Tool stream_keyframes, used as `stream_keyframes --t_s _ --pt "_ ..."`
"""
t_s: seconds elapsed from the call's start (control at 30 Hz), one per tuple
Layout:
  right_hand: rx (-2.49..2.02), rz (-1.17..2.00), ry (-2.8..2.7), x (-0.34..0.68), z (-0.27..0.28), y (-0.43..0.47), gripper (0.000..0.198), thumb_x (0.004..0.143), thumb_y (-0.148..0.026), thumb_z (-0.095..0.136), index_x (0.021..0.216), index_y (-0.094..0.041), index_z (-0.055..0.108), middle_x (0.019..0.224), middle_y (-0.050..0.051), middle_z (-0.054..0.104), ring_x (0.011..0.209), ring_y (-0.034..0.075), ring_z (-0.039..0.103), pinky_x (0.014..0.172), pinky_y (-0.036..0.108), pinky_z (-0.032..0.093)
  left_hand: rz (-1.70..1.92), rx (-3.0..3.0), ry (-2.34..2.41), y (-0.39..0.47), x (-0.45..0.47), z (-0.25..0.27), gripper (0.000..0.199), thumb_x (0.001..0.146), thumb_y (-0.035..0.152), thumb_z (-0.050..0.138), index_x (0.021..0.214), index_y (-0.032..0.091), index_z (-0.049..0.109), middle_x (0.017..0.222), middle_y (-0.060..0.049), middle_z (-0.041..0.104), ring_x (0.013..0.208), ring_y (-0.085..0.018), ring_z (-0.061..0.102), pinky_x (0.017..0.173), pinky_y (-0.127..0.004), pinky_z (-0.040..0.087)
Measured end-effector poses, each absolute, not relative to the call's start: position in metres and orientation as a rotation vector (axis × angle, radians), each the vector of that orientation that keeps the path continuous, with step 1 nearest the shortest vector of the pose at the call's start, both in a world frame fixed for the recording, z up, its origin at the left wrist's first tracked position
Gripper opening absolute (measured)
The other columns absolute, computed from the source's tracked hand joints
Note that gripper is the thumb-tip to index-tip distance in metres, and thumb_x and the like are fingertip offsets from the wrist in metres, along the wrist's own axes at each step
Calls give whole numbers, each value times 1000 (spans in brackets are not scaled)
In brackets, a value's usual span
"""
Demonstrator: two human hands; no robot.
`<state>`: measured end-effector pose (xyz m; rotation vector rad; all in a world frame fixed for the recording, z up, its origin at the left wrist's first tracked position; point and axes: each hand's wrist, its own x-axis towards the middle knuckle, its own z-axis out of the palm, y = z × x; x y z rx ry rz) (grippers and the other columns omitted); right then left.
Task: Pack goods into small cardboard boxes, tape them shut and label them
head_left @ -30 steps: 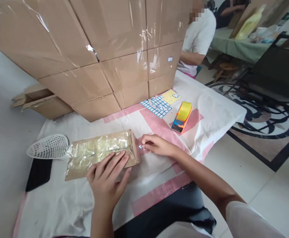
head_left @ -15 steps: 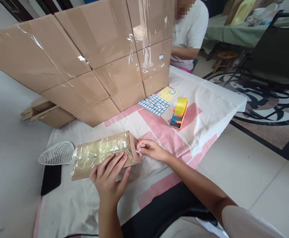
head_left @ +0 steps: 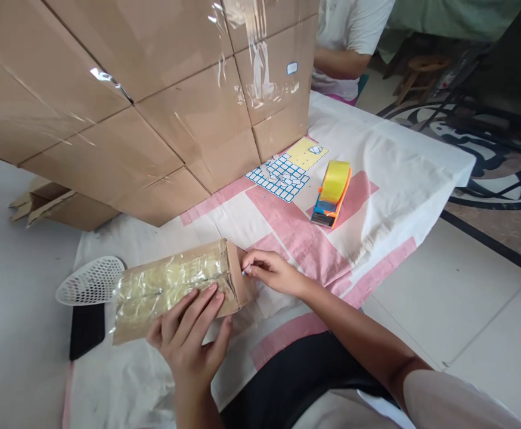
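While the left hand [head_left: 193, 339] steadies the taped cardboard box [head_left: 166, 280] in the head view, its fingers lie extended and slightly parted on top, thumb spread away near the close edge, grasping nothing outright. The right hand [head_left: 272, 271] is pinched, thumb and index finger together on a tiny bluish-white piece [head_left: 244, 272] at the box's plain end panel [head_left: 240, 277]; whether the piece touches the cardboard I cannot tell. Careful work here would likely mean firm, even pressure from the left hand so the box does not slide, a light pinch at the piece's edge, and pressing it square to the panel.

The box lies on its side across the pink-and-white tablecloth [head_left: 296, 238], between the white perforated skimmer [head_left: 91, 280] and the right hand, well apart from the tape dispenser [head_left: 331, 193]. Glossy, wrinkled yellowish tape covers its top, with a dark seam along it and a crumpled corner near the end panel.
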<state>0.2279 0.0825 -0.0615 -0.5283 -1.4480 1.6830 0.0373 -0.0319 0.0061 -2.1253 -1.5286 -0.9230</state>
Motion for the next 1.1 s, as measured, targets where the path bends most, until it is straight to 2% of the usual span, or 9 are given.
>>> stream_keyframes --t_s 0.1,0.23,0.47,0.67,0.8,0.87,0.93,1.0,1.1 --pt "-511 1708 -1457 229 -61 82 35 98 -54 61 96 -19 61 84 1 58 74 14 52 69 27 40 -922 -2128 -1547 -31 37 6 32 86 26 74 118 30 73 111 -3 81 107 -29 70 100 -46 34" --pt "-559 1714 -1464 227 -60 82 35 94 -54 66 89 -19 59 81 -1 56 73 13 50 69 27 39 -910 -2139 -1564 -31 36 6 38 86 26 74 123 32 71 112 -2 81 107 -28 69 102 -45 33" --pt "-544 1865 -1394 227 -58 84 41 86 -55 76 82 -18 57 75 -4 51 68 11 45 66 26 35 -921 -2127 -1551 -31 36 4 28 87 26 73 114 28 74 107 -3 82 102 -28 69 99 -46 31" --pt "-522 1879 -1360 226 -57 86 40 86 -54 76 84 -18 58 79 -2 54 71 12 47 68 27 36 -922 -2129 -1580 -32 36 4 33 87 26 73 120 32 73 109 -1 81 102 -27 69 99 -46 32" --pt "-617 1864 -1246 223 -61 86 47 74 -51 88 89 -22 53 72 -7 48 65 11 42 62 24 33 -908 -2133 -1591 -30 36 5 29 87 24 75 115 29 74 108 -3 82 101 -27 69 97 -45 33" --pt "-708 1773 -1226 222 -64 85 52 67 -48 93 83 -23 50 68 -9 42 60 10 35 57 24 28 -912 -2135 -1586 -29 36 5 27 87 24 75 114 28 74 107 -3 82 100 -26 69 96 -45 33" --pt "-763 1677 -1269 221 -66 82 52 70 -49 91 72 -22 47 65 -8 40 58 9 31 55 26 24 -912 -2141 -1578 -28 37 6 26 87 24 75 113 28 74 107 -3 82 100 -26 69 96 -45 32" --pt "-767 1611 -1326 221 -67 78 45 77 -51 85 69 -21 53 64 -6 43 58 10 33 55 27 25 -909 -2146 -1577 -28 38 7 27 88 24 74 114 28 74 108 -3 82 101 -26 69 97 -45 32" --pt "-739 1554 -1379 222 -66 74 30 84 -49 80 85 -20 70 67 -3 52 59 12 41 56 28 30 -911 -2144 -1584 -29 38 7 29 88 24 74 117 29 73 109 -2 81 103 -26 69 98 -45 31"
